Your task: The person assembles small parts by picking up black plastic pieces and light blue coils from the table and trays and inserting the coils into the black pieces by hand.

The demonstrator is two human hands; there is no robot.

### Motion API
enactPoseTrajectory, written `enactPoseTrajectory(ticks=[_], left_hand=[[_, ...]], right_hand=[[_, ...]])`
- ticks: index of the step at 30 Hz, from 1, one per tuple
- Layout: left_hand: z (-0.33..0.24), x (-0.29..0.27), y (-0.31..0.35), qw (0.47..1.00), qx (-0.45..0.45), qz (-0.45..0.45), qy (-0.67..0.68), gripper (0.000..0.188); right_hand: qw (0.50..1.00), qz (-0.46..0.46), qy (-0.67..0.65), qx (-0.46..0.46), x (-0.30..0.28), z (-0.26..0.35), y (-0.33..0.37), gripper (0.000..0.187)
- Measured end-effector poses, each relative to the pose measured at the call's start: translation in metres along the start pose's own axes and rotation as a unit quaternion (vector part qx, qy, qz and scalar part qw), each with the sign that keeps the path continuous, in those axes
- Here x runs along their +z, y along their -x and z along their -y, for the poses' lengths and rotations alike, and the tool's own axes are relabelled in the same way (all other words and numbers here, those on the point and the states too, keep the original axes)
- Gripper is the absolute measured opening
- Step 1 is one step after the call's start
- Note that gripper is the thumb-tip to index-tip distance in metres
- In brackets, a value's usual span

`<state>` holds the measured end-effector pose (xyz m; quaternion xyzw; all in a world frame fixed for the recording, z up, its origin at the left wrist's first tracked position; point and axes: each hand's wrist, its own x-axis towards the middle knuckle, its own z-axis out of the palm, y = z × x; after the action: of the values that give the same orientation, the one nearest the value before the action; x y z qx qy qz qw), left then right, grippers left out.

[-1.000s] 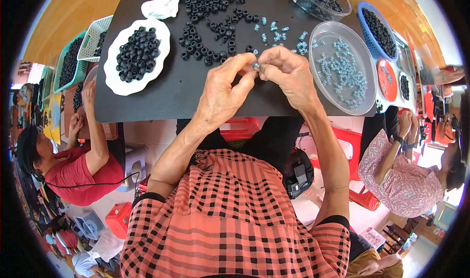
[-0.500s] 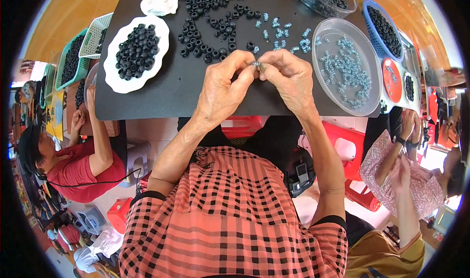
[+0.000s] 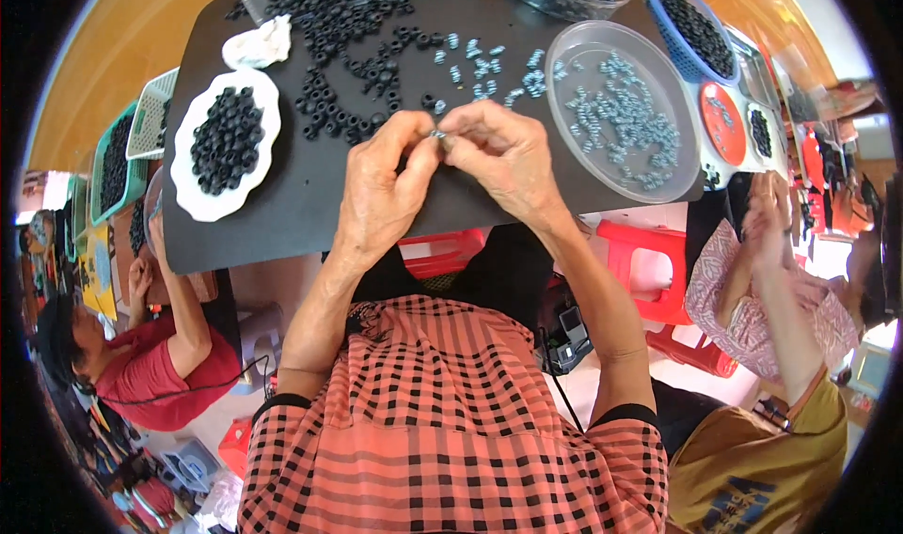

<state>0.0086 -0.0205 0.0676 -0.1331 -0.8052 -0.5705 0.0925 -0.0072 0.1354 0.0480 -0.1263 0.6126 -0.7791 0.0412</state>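
Note:
My left hand (image 3: 384, 179) and my right hand (image 3: 503, 158) meet over the near part of the dark table (image 3: 310, 196). Thumb and forefinger of each are pinched together on one small blue-and-white coil (image 3: 438, 134), mostly covered by the fingertips. Just beyond them, several more blue coils (image 3: 482, 67) lie loose on the tabletop. Black round beads with holes (image 3: 324, 111) are scattered to the left of these. A clear round tray (image 3: 562, 144) of blue coils stands to the right of my right hand. On the left is a white scalloped plate (image 3: 193, 203) heaped with black beads.
A crumpled white cloth (image 3: 257, 43) lies behind the plate. Clear containers (image 3: 564, 7) of black beads stand at the far edge. A blue basket (image 3: 663, 12) and a red plate (image 3: 722, 134) are at the right. People sit on both sides, near red stools (image 3: 649, 266).
The view has shifted and tilted, so the table sits farther left in the picture. Both hands keep their pinch on the coil, with little change of the fingers.

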Motion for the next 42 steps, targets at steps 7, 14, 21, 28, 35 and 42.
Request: enactPoseTrajectory(ticks=[7,14,21,28,35,42], left_hand=[[-0.002,-0.008,0.001,0.997,0.0,0.049,-0.051,0.006],[-0.005,-0.004,0.0,0.997,-0.046,0.067,-0.008,0.012],[0.005,-0.007,-0.003,0.99,-0.079,0.088,0.075,0.022],[0.005,-0.003,0.0,0.988,-0.093,0.079,0.094,0.018],[0.006,0.001,0.001,0.981,-0.113,0.091,0.127,0.014],[0.007,-0.005,0.013,0.983,-0.114,0.047,0.136,0.012]], right_hand=[[0.999,0.007,0.037,0.014,0.002,0.005,0.002,0.008],[0.997,-0.007,0.076,-0.023,-0.004,0.002,0.001,0.005],[0.997,-0.009,0.074,-0.03,-0.004,0.0,0.001,0.005],[0.998,-0.006,0.059,-0.028,-0.007,-0.001,-0.001,0.006],[0.993,-0.059,0.085,-0.052,-0.007,0.0,0.0,0.008],[0.86,-0.082,0.439,-0.246,-0.008,-0.015,-0.005,0.01]])
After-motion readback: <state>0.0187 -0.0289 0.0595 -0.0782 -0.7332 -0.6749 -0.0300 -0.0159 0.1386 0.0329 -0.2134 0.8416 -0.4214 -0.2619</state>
